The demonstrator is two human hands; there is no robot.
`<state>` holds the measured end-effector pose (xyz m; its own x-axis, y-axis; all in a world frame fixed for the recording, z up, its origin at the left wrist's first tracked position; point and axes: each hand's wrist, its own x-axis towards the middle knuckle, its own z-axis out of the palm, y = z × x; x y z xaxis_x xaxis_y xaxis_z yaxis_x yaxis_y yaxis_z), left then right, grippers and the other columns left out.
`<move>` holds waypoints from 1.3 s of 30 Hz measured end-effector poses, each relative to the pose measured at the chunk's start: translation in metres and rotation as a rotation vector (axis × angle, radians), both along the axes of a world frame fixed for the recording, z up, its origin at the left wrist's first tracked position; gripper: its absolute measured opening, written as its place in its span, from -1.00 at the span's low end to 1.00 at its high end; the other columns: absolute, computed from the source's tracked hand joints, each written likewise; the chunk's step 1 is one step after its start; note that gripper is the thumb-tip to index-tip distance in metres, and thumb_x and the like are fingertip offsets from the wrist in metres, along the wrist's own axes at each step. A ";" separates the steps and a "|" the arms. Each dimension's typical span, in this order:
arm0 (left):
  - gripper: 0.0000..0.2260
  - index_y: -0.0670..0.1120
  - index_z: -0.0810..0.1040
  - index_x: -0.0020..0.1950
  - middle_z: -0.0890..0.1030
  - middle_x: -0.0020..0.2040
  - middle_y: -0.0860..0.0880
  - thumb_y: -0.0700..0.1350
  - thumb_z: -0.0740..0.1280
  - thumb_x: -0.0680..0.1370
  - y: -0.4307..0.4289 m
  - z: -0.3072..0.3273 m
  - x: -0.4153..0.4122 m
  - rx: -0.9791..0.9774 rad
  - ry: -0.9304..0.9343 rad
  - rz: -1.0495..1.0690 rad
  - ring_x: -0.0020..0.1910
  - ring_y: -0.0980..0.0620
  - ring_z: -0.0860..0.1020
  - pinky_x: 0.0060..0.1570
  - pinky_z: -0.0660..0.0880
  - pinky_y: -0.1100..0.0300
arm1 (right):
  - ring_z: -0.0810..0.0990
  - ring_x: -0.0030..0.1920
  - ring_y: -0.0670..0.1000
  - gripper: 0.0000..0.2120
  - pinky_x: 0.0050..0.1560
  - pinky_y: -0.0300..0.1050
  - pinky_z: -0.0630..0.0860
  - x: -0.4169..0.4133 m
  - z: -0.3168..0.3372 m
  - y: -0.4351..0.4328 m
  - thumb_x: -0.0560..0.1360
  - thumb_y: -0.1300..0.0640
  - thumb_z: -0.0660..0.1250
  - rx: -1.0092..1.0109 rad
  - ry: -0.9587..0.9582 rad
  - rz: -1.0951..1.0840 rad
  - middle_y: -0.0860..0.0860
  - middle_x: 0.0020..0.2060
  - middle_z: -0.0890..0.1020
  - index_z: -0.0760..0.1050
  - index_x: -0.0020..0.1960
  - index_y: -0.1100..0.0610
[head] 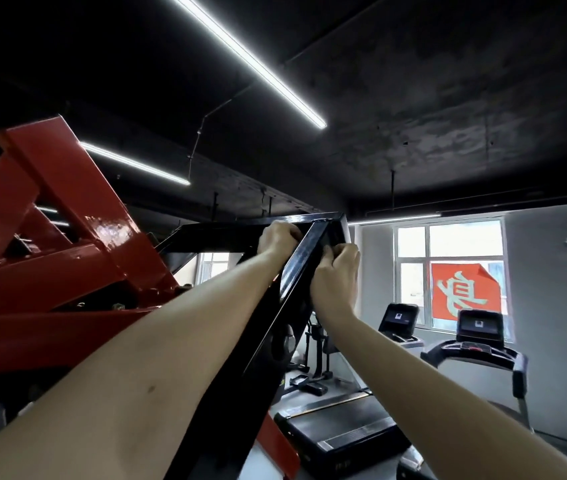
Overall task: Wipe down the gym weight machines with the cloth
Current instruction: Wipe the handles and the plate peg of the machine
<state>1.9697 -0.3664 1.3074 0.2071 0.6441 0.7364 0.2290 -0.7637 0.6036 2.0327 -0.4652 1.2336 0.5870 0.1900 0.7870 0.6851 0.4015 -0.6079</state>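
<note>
Dark-ceilinged gym, two treadmills [479,329] below a window [448,244]. At the top corner of one black machine frame [294,275], the left hand [277,239] grips the crossbar. The right hand [335,275] curls against the post; no cloth is distinguishable in either grasp.

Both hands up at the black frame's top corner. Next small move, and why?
Probably draw the right hand down the slanted black bar, left hand holding the top bar. Both hands sit curled at the corner joint; the bar's long run lies below them. The cloth is hard to tell from the black paint.
</note>
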 end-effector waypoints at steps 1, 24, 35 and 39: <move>-0.84 0.02 0.73 -0.19 0.70 -0.10 -0.02 -0.17 0.39 0.50 0.004 0.002 0.001 0.027 -0.037 0.006 -0.04 -0.04 0.64 -0.11 0.42 0.22 | 0.52 -0.04 0.03 -0.86 -0.05 0.07 0.43 0.002 0.001 0.002 0.70 0.01 0.12 0.013 -0.006 0.008 -0.04 0.05 0.45 0.35 0.11 0.08; -0.86 0.10 0.78 -0.13 0.74 -0.19 0.09 -0.16 0.54 0.44 0.012 0.004 0.005 0.004 -0.329 -0.274 -0.18 0.09 0.66 -0.04 0.62 0.17 | 0.50 0.00 -0.04 -0.88 0.13 0.18 0.48 -0.003 -0.005 0.007 0.58 0.11 0.14 0.064 0.047 0.088 -0.07 0.06 0.45 0.34 0.11 0.05; -0.92 0.00 0.76 -0.11 0.72 -0.26 0.03 -0.18 0.52 0.46 -0.014 -0.006 -0.015 -0.084 -0.432 -0.279 -0.31 0.08 0.63 -0.19 0.57 0.18 | 0.51 -0.01 -0.09 -0.94 -0.08 -0.13 0.38 -0.007 0.004 -0.015 0.62 0.10 0.22 -0.017 -0.078 -0.014 -0.10 0.00 0.52 0.45 0.07 0.02; -0.90 -0.16 0.68 -0.04 0.72 -0.13 -0.03 -0.23 0.54 0.48 -0.059 0.012 -0.025 0.126 -0.556 -0.377 -0.18 0.12 0.66 -0.02 0.61 0.19 | 0.64 -0.01 -0.17 -0.91 -0.06 -0.23 0.56 -0.019 0.029 -0.031 0.65 -0.08 0.32 0.186 -0.075 0.291 -0.14 0.00 0.67 0.56 0.11 -0.11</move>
<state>1.9451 -0.4258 1.3189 -0.0305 0.5046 0.8628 -0.3848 -0.8026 0.4558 2.0137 -0.4959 1.2627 0.4686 0.1904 0.8627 0.5657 0.6854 -0.4585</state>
